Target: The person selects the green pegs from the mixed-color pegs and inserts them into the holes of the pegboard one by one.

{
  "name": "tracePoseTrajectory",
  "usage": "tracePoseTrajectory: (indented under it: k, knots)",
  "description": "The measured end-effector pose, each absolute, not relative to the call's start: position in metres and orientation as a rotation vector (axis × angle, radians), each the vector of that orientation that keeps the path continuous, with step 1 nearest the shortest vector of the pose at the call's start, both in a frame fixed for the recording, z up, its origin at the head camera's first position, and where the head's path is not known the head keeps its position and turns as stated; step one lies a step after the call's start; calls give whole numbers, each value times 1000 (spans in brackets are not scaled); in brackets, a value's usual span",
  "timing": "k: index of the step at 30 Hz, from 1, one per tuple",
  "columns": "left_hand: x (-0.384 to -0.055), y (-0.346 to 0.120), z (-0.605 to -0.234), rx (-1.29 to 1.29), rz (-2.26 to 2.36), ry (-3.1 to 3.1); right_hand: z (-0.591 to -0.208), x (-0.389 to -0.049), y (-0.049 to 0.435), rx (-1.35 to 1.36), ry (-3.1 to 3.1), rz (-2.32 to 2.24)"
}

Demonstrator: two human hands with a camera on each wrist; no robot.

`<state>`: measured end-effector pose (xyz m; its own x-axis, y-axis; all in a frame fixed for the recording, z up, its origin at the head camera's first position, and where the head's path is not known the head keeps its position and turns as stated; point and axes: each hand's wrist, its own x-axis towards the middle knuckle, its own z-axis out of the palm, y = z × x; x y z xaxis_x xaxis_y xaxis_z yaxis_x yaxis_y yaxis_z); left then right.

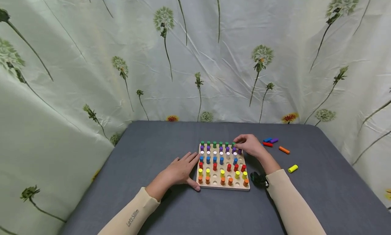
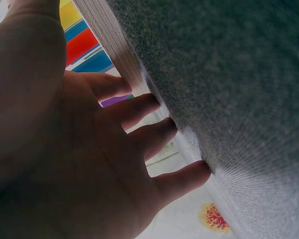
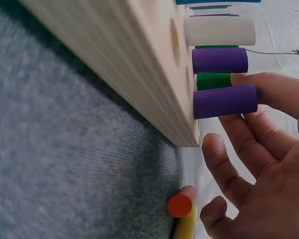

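Observation:
A wooden pegboard (image 1: 223, 186) lies on the grey table, with rows of green, purple, white, blue, red, yellow and orange pegs standing in it and some bare holes among them. My left hand (image 1: 181, 169) rests along the board's left edge, fingers spread and thumb near the front corner. At the far right corner my right hand (image 1: 248, 145) pinches a green peg (image 3: 214, 81) at the end of the back row. A purple peg (image 3: 225, 101) stands in front of it, hiding part of the green one and the grip.
Right of the board lie loose pegs: a blue one (image 1: 267, 139), a purple one (image 1: 274, 140), a red one (image 1: 267, 144), an orange one (image 1: 284, 150) and a yellow one (image 1: 292, 168). Behind the table hangs a floral curtain (image 1: 226, 75).

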<state>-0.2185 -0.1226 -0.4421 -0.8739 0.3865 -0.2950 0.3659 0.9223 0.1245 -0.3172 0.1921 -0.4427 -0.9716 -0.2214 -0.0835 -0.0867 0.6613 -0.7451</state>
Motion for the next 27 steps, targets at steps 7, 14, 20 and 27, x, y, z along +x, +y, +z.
tracePoseTrajectory:
  k: [7, 14, 20, 27]
  knots:
    - [-220, -124, -442, 564, 87, 2760, -437, -317, 193, -256, 2691, -1196]
    - [-220, -123, -443, 569, 81, 2755, -428, -312, 204, -269, 2665, -1281]
    - [-219, -122, -440, 556, 84, 2748, -414, -305, 218, -288, 2649, -1362]
    - [-218, -121, -440, 563, 89, 2746, -392, -288, 240, -235, 2721, -1357]
